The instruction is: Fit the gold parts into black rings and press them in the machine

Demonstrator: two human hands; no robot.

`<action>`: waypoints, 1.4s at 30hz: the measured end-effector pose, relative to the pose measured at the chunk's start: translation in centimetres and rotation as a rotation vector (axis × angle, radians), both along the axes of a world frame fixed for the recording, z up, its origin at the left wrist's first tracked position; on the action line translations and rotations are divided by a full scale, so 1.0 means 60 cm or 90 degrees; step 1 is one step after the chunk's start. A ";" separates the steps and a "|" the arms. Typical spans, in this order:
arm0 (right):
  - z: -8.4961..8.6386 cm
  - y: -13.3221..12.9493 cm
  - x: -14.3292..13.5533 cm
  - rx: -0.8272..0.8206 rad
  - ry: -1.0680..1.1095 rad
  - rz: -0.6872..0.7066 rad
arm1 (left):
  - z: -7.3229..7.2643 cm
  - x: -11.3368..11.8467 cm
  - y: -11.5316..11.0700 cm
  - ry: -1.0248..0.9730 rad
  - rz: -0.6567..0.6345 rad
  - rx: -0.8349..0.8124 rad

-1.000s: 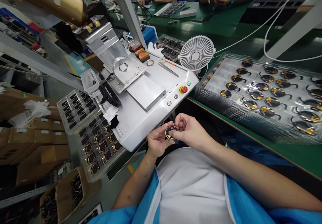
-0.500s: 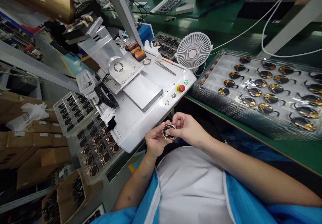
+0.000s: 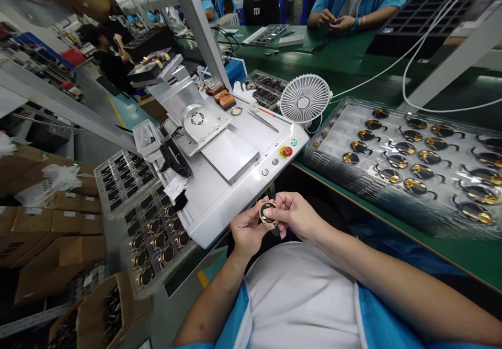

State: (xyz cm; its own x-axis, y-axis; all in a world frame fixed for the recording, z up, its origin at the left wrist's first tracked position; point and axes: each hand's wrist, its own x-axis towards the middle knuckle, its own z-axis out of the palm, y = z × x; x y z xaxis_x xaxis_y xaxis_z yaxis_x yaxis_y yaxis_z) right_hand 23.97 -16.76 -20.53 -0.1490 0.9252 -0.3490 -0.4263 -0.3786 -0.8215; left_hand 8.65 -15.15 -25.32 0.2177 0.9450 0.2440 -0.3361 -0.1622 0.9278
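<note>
A round watch case (image 3: 265, 207) with a gold rim and a dark inside is held up in front of my chest. My left hand (image 3: 248, 226) grips it by the left and lower edge. From the other side my right hand (image 3: 292, 214) pinches it, the thumb lying over its dark face. Both hands are just off the front edge of the white machine base (image 3: 219, 207). Fingers cover part of the rim, and whether the right fingertips hold a smaller part cannot be seen.
A tray of gold-rimmed cases (image 3: 151, 281) lies at left. Stacked clear trays of black-and-gold discs with tails (image 3: 392, 192) stand at right. The machine carries a metal fixture (image 3: 204, 129), tweezers (image 3: 263, 121) and a red button (image 3: 287, 152). A white fan (image 3: 305, 99) stands behind; a co-worker (image 3: 353, 9) sits opposite.
The view has tilted up, so surroundings sit lower and further right. My right thumb presses over the watch case's face, and the right fingers have shifted lower around its edge.
</note>
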 end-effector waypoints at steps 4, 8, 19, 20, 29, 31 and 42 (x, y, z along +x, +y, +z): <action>0.011 0.046 0.013 0.024 -0.079 0.062 | 0.005 0.003 0.005 -0.023 0.072 -0.044; 0.025 0.141 0.028 0.041 -0.168 -0.070 | 0.020 0.001 0.007 -0.052 0.053 -0.073; 0.041 0.150 0.035 0.187 -0.231 -0.147 | 0.024 -0.022 0.009 0.075 0.103 0.020; 0.040 0.130 0.035 0.202 -0.231 -0.115 | 0.024 -0.022 0.009 0.094 0.114 0.035; 0.028 0.031 0.010 0.245 -0.369 -0.009 | 0.036 -0.009 0.010 0.241 0.153 0.141; 0.027 0.030 0.009 0.256 -0.395 -0.011 | 0.037 -0.008 0.009 0.259 0.161 0.153; 0.028 0.029 0.006 0.325 -0.472 -0.035 | 0.031 -0.011 0.007 0.296 0.195 0.164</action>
State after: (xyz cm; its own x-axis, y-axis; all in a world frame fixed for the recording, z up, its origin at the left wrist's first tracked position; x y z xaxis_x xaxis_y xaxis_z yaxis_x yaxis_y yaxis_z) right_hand 24.33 -15.03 -18.83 -0.0005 0.9930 0.1179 0.2724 0.1136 -0.9555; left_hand 7.98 -14.72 -23.44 0.0839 0.9046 0.4180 0.1918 -0.4263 0.8840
